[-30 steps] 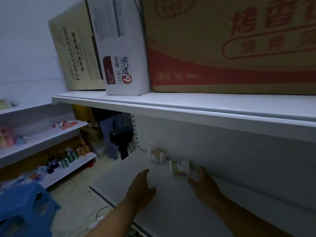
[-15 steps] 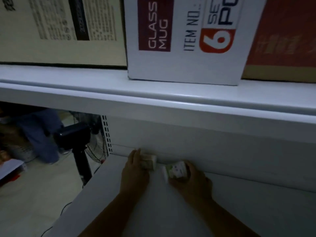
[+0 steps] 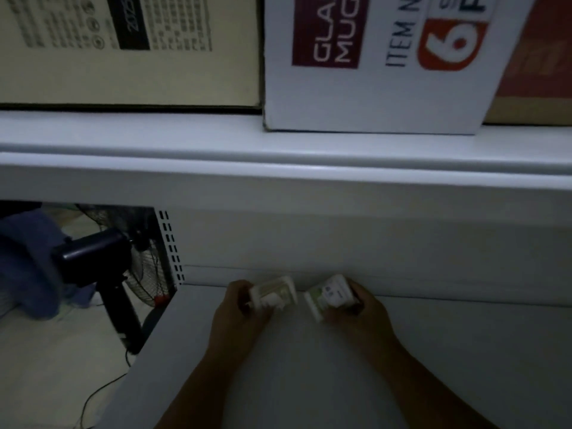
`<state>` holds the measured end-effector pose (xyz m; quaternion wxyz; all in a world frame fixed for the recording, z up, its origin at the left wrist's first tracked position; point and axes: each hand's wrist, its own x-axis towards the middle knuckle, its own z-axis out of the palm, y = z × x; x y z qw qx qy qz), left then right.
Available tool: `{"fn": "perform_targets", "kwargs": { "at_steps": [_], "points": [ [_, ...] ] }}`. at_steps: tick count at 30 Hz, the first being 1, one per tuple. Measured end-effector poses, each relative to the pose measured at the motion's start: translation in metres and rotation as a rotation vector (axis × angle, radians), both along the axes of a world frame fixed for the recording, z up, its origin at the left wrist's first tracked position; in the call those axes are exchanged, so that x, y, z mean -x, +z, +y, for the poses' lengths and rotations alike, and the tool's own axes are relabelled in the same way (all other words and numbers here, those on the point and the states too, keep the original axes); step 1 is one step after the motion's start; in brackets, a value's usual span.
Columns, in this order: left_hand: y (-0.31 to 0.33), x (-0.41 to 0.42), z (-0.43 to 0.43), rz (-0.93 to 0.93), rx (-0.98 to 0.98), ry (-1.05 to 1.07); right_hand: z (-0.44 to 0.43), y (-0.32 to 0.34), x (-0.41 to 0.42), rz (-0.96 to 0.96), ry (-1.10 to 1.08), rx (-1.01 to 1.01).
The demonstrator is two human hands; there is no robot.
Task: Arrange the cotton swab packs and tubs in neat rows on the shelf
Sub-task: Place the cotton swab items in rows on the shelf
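Two small cotton swab tubs sit at the back of the white lower shelf (image 3: 294, 366), close to its rear wall. My left hand (image 3: 238, 314) grips the left tub (image 3: 274, 294), a white-lidded tub lying tilted. My right hand (image 3: 360, 311) grips the right tub (image 3: 331, 295), which carries a pale green label and is tipped with its lid toward the left. A small gap separates the two tubs. The scene is dim.
The upper shelf (image 3: 278, 162) overhangs close above and carries a white glass-mug box (image 3: 387, 72) and a beige carton (image 3: 123, 48). A black standing fan (image 3: 102, 267) stands on the floor left of the shelf end, beside a slotted upright (image 3: 171, 246).
Both hands reached from mid-shelf to the back and closed on the two tubs. The tubs are now lifted and tilted in my fingers. The view has moved closer to the shelf.
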<state>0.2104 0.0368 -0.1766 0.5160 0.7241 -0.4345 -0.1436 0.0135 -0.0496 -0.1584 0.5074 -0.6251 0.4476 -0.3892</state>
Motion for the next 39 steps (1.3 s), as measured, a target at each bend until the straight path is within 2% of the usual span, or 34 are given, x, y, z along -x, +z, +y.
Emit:
{"fn": "perform_targets", "kwargs": {
  "at_steps": [4, 8, 10, 13, 18, 24, 29, 39],
  "points": [
    [0.016, 0.033, 0.008, 0.185, 0.097, -0.072, 0.016, 0.01, 0.034, -0.314, 0.011, -0.238],
    [0.033, 0.098, 0.016, 0.471, 0.188, -0.2, 0.049, 0.018, 0.103, -0.627, 0.065, -0.442],
    [0.042, 0.141, 0.017, 0.608, 0.172, -0.292, 0.057, 0.028, 0.146, -0.791, 0.128, -0.47],
    [0.052, 0.215, 0.014, 0.773, 0.106, -0.444, 0.064, 0.041, 0.218, -0.882, 0.129, -0.428],
    [0.061, 0.352, 0.007, 0.811, 0.042, -0.565, 0.094, 0.051, 0.336, -0.91, 0.0, -0.376],
    [0.073, 0.522, 0.017, 0.774, -0.022, -0.753, 0.132, 0.063, 0.48, -0.835, -0.224, -0.243],
    [0.077, 0.632, 0.018, 0.803, -0.106, -0.919, 0.151, 0.068, 0.581, -0.747, -0.351, -0.135],
    [0.069, 0.811, -0.064, 0.981, -0.182, -1.183, 0.092, 0.064, 0.746, -0.642, -0.757, 0.039]
  ]
}}
